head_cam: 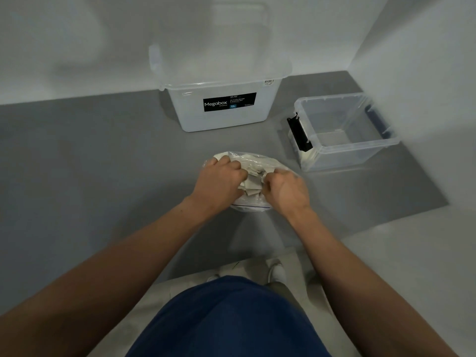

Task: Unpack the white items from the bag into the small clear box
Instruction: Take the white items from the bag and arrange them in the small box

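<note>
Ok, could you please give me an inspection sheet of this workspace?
Surface: grey surface, flat.
Job's things: zip bag holding white items, in front of the person; small clear box to its right, lid off.
Clutter: Megabox tub behind the bag.
Hands: left hand and right hand both grip the bag, fingers curled.
Cables: nothing seen.
Surroundings: white walls behind and at right.
</note>
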Demonstrator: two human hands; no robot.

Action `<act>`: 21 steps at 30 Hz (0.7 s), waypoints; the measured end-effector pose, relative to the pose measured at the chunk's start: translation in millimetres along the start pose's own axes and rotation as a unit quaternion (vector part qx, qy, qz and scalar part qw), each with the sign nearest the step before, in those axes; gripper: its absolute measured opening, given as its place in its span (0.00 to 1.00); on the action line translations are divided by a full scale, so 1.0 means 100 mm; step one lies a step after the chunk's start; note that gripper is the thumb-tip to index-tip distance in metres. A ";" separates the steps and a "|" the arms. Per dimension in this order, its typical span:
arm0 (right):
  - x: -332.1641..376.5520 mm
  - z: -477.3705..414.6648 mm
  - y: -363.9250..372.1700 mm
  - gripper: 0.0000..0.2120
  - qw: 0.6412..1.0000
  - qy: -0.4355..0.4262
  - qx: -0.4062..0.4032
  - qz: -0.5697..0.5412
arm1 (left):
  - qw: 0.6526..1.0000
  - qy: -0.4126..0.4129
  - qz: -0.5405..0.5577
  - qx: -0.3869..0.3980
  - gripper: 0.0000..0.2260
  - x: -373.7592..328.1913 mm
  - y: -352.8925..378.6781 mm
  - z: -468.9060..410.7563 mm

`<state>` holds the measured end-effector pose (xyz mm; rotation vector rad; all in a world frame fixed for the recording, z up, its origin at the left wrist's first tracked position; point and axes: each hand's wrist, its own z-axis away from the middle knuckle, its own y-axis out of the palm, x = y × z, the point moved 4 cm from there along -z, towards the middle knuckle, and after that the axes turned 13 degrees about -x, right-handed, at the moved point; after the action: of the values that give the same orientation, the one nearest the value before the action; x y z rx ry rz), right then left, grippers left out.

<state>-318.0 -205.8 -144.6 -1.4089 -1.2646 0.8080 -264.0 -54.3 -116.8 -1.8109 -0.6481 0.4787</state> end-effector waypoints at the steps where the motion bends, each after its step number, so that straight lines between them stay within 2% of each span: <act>1: 0.00 0.03 -0.02 0.08 1.000 -0.006 -0.008 -0.010 | 1.000 0.016 -0.005 -0.004 0.12 -0.03 0.01 0.00; 3: 0.00 0.09 -0.06 0.09 0.999 -0.023 0.002 -0.025 | 0.999 0.046 -0.024 -0.015 0.08 -0.10 0.05 -0.01; 6: 0.01 0.19 -0.06 0.10 0.993 -0.062 0.085 -0.054 | 0.995 0.078 -0.043 -0.038 0.04 -0.15 0.10 -0.05; 8: -0.01 0.21 -0.04 0.12 0.988 -0.069 0.111 -0.084 | 0.995 0.087 -0.045 -0.035 0.03 -0.15 0.14 -0.06; 11: -0.11 0.13 -0.07 0.11 0.987 -0.007 0.045 -0.154 | 0.995 0.086 -0.047 -0.022 0.04 -0.13 0.21 -0.08; 13: -0.12 0.05 -0.09 0.11 0.986 0.013 0.026 -0.162 | 0.996 0.078 -0.047 -0.021 0.05 -0.11 0.24 -0.09; 19: 0.00 -0.08 -0.03 0.11 0.988 0.000 0.064 -0.143 | 0.999 -0.007 0.019 -0.034 0.14 -0.06 0.24 -0.14; 21: 0.01 -0.09 0.00 0.12 0.988 0.003 0.081 -0.131 | 0.999 -0.019 0.023 -0.028 0.14 -0.05 0.24 -0.14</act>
<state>-309.5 -207.2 -141.9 -1.0881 -1.3147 0.7083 -254.7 -73.3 -135.0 -1.8767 -0.6532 0.5323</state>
